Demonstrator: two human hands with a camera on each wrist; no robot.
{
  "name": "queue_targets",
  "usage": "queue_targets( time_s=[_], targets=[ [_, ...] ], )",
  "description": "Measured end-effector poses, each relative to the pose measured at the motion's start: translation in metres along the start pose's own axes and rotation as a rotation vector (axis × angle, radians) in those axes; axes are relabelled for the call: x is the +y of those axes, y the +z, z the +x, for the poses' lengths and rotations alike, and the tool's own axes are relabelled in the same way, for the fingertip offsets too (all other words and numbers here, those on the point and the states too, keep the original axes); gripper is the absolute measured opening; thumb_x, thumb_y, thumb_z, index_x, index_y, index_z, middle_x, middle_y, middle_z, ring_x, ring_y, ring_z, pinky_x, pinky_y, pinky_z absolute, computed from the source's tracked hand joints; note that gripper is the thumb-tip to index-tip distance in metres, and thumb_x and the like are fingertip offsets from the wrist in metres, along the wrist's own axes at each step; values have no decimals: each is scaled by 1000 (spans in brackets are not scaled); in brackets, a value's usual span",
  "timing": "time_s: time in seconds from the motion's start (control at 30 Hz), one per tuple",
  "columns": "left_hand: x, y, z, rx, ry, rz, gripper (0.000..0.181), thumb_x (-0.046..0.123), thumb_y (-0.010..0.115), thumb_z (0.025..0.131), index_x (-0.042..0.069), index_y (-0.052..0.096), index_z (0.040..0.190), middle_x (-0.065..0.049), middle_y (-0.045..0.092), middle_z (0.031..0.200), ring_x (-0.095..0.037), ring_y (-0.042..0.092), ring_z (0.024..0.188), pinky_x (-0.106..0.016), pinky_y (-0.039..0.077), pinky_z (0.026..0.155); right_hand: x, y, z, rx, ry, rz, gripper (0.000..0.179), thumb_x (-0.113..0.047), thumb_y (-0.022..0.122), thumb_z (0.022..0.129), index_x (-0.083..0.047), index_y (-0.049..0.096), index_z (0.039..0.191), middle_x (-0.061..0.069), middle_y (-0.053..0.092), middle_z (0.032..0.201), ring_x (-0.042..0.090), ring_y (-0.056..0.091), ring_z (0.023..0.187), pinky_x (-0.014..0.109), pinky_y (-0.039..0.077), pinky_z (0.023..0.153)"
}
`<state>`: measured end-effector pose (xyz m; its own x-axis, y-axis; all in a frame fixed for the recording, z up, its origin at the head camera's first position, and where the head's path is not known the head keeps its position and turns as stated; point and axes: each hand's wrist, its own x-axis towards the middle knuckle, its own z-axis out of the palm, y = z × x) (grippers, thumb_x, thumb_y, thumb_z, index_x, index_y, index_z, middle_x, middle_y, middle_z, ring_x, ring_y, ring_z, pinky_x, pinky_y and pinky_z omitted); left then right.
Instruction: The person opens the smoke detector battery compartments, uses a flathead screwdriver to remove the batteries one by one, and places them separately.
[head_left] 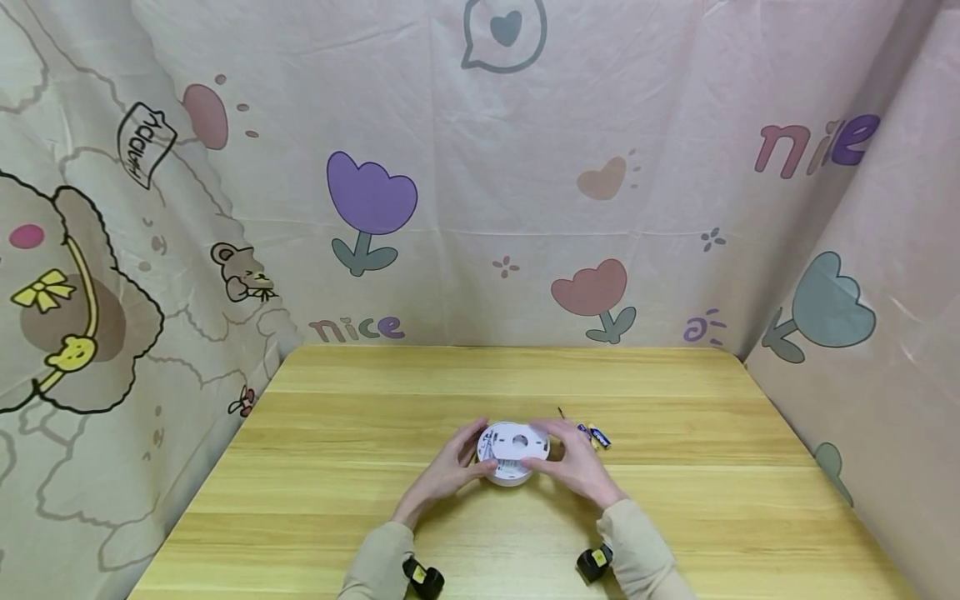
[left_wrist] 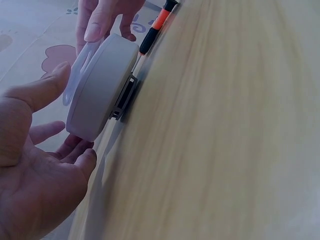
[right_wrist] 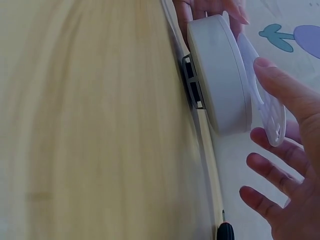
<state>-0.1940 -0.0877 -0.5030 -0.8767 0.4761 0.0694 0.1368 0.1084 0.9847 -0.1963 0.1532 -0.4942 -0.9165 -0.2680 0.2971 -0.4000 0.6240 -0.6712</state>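
A round white housing (left_wrist: 100, 90), like a smoke detector, is held just above the wooden table between both hands. A dark slotted part (right_wrist: 192, 82) projects from its underside. Over its printed face, a thin white plate (right_wrist: 274, 117) with a central hole sits tilted, its right side lifted away. My right hand (head_left: 576, 462) pinches this plate between thumb and index finger, the other fingers spread. From the left, my left hand (head_left: 448, 468) grips the housing, fingers curled below its rim and thumb up at the plate's edge.
Batteries (head_left: 599, 437) lie just right of my right hand. An orange and black screwdriver (left_wrist: 156, 31) rests beside them, partly hidden by that hand in the head view. The wooden table (head_left: 337, 467) ends at a patterned cloth (head_left: 465, 283) behind and at both sides.
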Motion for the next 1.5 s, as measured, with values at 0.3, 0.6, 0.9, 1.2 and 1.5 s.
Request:
queue_targets(
  time_s=[0.3,0.6,0.9,1.2,1.5],
  targets=[
    [0,0,0,-4,-2,33,81,24,67,77,9,20,141,-14,16,148,-29,17,137,-37,18,112,-1,4,1,-9,-54,2,64,-50,72,63,-24,55,119,-9,56,121,13,49,113,44,41,98],
    [0,1,-1,-13,7,33,77,21,65,79,8,21,141,-14,16,148,-30,15,137,-39,17,113,-5,9,2,-16,-76,1,66,-51,72,62,-22,55,120,-9,55,122,13,46,116,45,41,98],
    [4,2,-2,-7,7,44,75,19,65,79,8,23,140,-15,17,148,-29,15,137,-40,16,113,-5,12,4,-60,-66,-15,69,-49,71,66,-20,51,125,5,51,130,21,37,128,53,30,105],
    [0,3,-1,-4,4,57,73,19,65,79,9,25,140,-14,18,147,-29,16,137,-39,16,113,-5,13,4,-72,-71,-26,65,-45,70,68,-21,51,125,4,50,132,23,34,130,54,28,106],
    [9,7,-3,26,3,82,70,13,64,80,3,26,138,-17,22,144,-32,20,136,-42,18,113,-4,9,2,-74,-37,121,70,-41,73,67,-12,50,126,7,48,132,25,47,117,51,39,99]
  ],
)
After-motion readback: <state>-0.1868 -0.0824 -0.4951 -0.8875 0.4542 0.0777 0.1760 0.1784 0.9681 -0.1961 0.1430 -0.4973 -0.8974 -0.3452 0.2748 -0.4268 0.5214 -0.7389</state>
